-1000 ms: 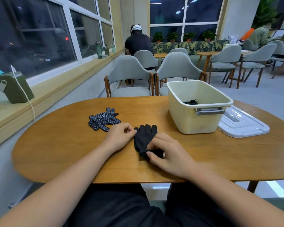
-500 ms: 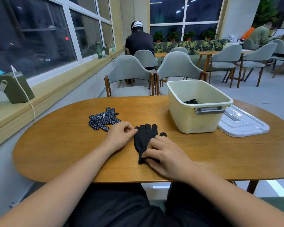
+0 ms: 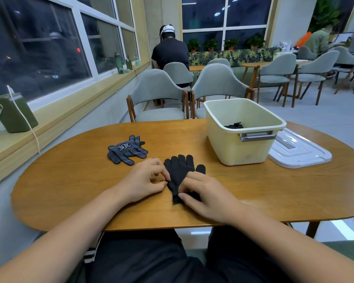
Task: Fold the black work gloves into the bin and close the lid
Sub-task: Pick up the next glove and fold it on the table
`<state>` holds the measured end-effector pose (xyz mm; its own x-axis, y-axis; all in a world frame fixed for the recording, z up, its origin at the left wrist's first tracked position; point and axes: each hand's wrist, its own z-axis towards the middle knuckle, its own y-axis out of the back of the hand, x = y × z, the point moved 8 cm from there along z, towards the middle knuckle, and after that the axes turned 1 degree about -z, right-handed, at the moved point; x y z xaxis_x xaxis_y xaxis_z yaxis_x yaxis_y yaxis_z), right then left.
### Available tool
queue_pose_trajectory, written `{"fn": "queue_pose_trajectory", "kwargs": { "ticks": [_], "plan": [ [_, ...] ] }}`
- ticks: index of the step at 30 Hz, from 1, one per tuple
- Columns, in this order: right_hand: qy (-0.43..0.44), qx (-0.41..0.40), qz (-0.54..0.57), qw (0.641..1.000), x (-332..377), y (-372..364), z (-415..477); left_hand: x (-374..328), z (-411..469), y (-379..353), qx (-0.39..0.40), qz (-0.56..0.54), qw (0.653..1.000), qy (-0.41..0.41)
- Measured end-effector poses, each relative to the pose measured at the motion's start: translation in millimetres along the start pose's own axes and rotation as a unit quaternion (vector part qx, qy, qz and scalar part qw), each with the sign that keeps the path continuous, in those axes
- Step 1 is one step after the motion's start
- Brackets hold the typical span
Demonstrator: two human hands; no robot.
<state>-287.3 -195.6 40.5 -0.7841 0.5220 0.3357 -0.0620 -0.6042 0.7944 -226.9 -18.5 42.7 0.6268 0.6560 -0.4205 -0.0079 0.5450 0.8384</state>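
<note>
Folding black glove (image 3: 179, 170): lies flat on table (image 3: 70, 180) btwn both hands, fingers pointing away.
Knit fabric, judged light, limp, non-slip; take at cuff, fold toward fingertips. R hand (image 3: 206, 193) pinches cuff end. L hand (image 3: 145, 180) curled at glove's left edge, grip unclear. Bin (image 3: 243, 152) beyond-right, lid (image 3: 300, 154) off beside it. Dotted gloves (image 3: 127, 150) lie left.
</note>
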Motion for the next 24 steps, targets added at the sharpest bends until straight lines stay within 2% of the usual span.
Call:
{"fn": "queue_pose_trajectory", "kwargs": {
  "ticks": [4, 8, 16, 19, 24],
  "plan": [
    [0.0, -0.008, -0.001, 1.0, 0.1, 1.5, -0.5, -5.4, 3.6, -1.8, 0.005, 0.052, 0.998, -0.025],
    [0.001, -0.026, -0.008, 1.0, -1.1, 3.4, -2.0, -4.5, 3.9, 3.4, -0.018, 0.04, 0.999, -0.027],
    [0.03, 0.037, -0.036, 0.998, 2.3, -8.5, -3.1, 6.7, 4.7, -3.8, 0.036, 0.019, 0.999, 0.016],
    [0.046, 0.042, -0.054, 0.997, 5.4, -9.9, -4.0, 15.2, 11.8, 0.1, 0.017, -0.008, 0.998, 0.059],
    [0.058, 0.04, -0.08, 0.994, 10.6, -9.3, -6.6, 51.1, 31.7, 8.5, -0.05, -0.007, 0.979, 0.2]
  ]
}}
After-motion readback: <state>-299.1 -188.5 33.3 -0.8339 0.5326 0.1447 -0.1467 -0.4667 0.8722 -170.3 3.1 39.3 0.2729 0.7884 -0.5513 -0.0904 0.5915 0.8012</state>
